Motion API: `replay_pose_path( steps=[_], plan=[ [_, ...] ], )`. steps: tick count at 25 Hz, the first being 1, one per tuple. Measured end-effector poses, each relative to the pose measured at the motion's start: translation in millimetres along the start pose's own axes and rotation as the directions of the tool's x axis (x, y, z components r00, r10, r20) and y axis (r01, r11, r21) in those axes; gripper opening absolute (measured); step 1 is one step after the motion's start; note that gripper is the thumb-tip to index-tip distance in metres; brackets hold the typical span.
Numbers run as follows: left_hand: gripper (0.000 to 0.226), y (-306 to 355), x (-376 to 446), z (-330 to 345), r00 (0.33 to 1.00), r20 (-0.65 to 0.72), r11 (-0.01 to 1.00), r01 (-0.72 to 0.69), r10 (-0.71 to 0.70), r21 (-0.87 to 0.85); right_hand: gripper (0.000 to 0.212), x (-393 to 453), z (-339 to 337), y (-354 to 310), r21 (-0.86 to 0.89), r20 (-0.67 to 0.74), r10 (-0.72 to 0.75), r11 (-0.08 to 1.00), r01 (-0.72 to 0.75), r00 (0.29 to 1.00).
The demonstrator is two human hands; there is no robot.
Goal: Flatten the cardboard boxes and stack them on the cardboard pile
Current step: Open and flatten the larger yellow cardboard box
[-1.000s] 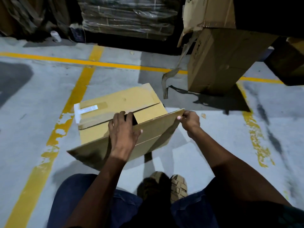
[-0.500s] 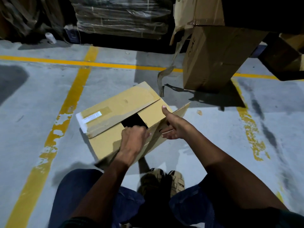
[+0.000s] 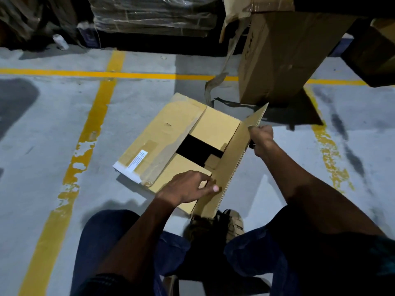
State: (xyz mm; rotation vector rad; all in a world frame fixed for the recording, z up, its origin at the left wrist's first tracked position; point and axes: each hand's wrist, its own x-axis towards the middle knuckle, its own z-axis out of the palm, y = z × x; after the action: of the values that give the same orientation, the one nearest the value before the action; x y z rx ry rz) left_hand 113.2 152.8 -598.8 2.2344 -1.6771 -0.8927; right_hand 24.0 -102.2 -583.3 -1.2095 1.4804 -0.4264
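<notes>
Cardboard box (image 3: 171,133) lies on the grey concrete floor (image 3: 53,116) just ahead of our knees, top flaps part-open with a dark gap at the centre; a white label (image 3: 136,160) and clear tape sit on the left flap. The near-right flap (image 3: 237,154) stands up on edge. Our right hand (image 3: 261,136) pinches that flap at its upper edge, fingers curled round the cardboard. Our left hand (image 3: 188,186) rests on the near corner of the box, fingers loosely spread, thumb touching the base of the raised flap; this grip is clamped on nothing. Yellow painted lines (image 3: 92,124), worn in places, cross the floor left of the box and behind it. A tall brown carton (image 3: 284,56) stands beyond the box to the right, a tape strip (image 3: 215,82) trailing from it. Shrink-wrapped pallet stack (image 3: 154,16) at the back, room dim. A shoe (image 3: 235,223) shows below the box.
</notes>
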Motion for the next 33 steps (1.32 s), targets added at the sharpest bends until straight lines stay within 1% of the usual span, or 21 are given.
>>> replay_pose_path(
  steps=[2, 3, 5, 7, 8, 9, 10, 11, 12, 13, 14, 15, 17, 19, 22, 23, 26, 29, 31, 32, 33],
  plan=[
    [0.079, 3, 9, 9, 0.995, 0.096, 1.0, -0.005, 0.003, 0.014, 0.016, 0, 1, 8, 0.003, 0.015, 0.062, 0.998, -0.062, 0.998],
    [0.085, 6, 12, 14, 0.991, 0.13, 1.0, 0.006, -0.007, 0.012, 0.024, 0, 1, 14, 0.009, 0.036, 0.102, 0.995, -0.103, 0.994],
    [0.102, 13, 16, 23, 0.983, 0.171, 0.996, 0.079, -0.072, -0.034, 0.04, -1, -2, 25, 0.031, 0.054, 0.145, 0.989, -0.147, 0.988],
    [0.117, 17, 23, 31, 0.968, 0.2, 0.98, 0.175, -0.154, -0.093, 0.055, -1, -9, 34, 0.013, -0.008, 0.154, 0.988, -0.154, 0.988],
    [0.122, 20, 26, 34, 0.96, 0.209, 0.973, 0.209, -0.185, -0.096, 0.068, -2, -14, 39, -0.082, -0.069, 0.132, 0.987, -0.138, 0.989],
    [0.126, 23, 30, 38, 0.954, 0.214, 0.972, 0.227, -0.209, -0.063, 0.083, -3, -19, 45, -0.277, -0.131, 0.066, 0.956, -0.1, 0.989],
    [0.129, 27, 34, 43, 0.952, 0.209, 0.974, 0.227, -0.225, 0.01, 0.094, -7, -24, 51, -0.511, -0.182, -0.036, 0.857, -0.063, 0.983],
    [0.132, 30, 38, 49, 0.953, 0.189, 0.969, 0.219, -0.237, 0.113, 0.099, -12, -28, 58, -0.704, -0.197, -0.16, 0.709, -0.026, 0.967],
    [0.135, 31, 42, 54, 0.953, 0.165, 0.951, 0.218, -0.256, 0.219, 0.096, -18, -31, 66, -0.829, -0.174, -0.27, 0.559, 0.007, 0.947],
    [0.138, 31, 46, 58, 0.946, 0.149, 0.924, 0.233, -0.287, 0.302, 0.088, -21, -33, 74, -0.896, -0.13, -0.345, 0.443, 0.039, 0.93],
    [0.14, 30, 48, 62, 0.933, 0.14, 0.895, 0.264, -0.331, 0.359, 0.081, -24, -33, 82, -0.928, -0.084, -0.362, 0.369, 0.06, 0.928],
    [0.141, 27, 50, 65, 0.917, 0.138, 0.87, 0.297, -0.375, 0.393, 0.079, -25, -32, 91, -0.946, -0.038, -0.331, 0.317, 0.073, 0.943],
    [0.141, 23, 52, 72, 0.893, 0.144, 0.838, 0.329, -0.426, 0.436, 0.088, -25, -27, 107, -0.963, 0.042, -0.176, 0.255, 0.087, 0.983],
    [0.14, 23, 52, 80, 0.906, 0.121, 0.811, 0.296, -0.406, 0.504, 0.101, -26, -21, 120, -0.953, 0.089, -0.023, 0.289, 0.092, 0.996],
    [0.135, 20, 53, 95, 0.942, 0.044, 0.777, 0.248, -0.334, 0.579, 0.104, -11, -7, 128, -0.928, 0.181, 0.126, 0.35, 0.127, 0.975],
    [0.132, 17, 55, 99, 0.948, 0.036, 0.778, 0.239, -0.318, 0.581, 0.111, -4, -2, 130, -0.919, 0.208, 0.159, 0.369, 0.138, 0.965],
    [0.121, 6, 57, 107, 0.963, 0.055, 0.791, 0.183, -0.264, 0.584, 0.134, 13, 13, 137, -0.845, 0.235, 0.187, 0.525, 0.106, 0.954],
    [0.114, 0, 60, 112, 0.962, 0.095, 0.824, 0.166, -0.257, 0.542, 0.144, 21, 27, 144, -0.776, 0.221, 0.251, 0.631, 0.014, 0.942],
    [0.114, -4, 63, 113, 0.954, 0.127, 0.853, 0.178, -0.272, 0.491, 0.146, 26, 39, 153, -0.736, 0.214, 0.288, 0.675, -0.04, 0.934],
    [0.114, -6, 64, 114, 0.95, 0.143, 0.862, 0.181, -0.278, 0.474, 0.139, 27, 44, 156, -0.71, 0.205, 0.285, 0.702, -0.058, 0.936],
    [0.114, -7, 66, 114, 0.947, 0.157, 0.867, 0.18, -0.281, 0.465, 0.124, 24, 46, 153, -0.678, 0.197, 0.266, 0.733, -0.065, 0.944]
  ],
)
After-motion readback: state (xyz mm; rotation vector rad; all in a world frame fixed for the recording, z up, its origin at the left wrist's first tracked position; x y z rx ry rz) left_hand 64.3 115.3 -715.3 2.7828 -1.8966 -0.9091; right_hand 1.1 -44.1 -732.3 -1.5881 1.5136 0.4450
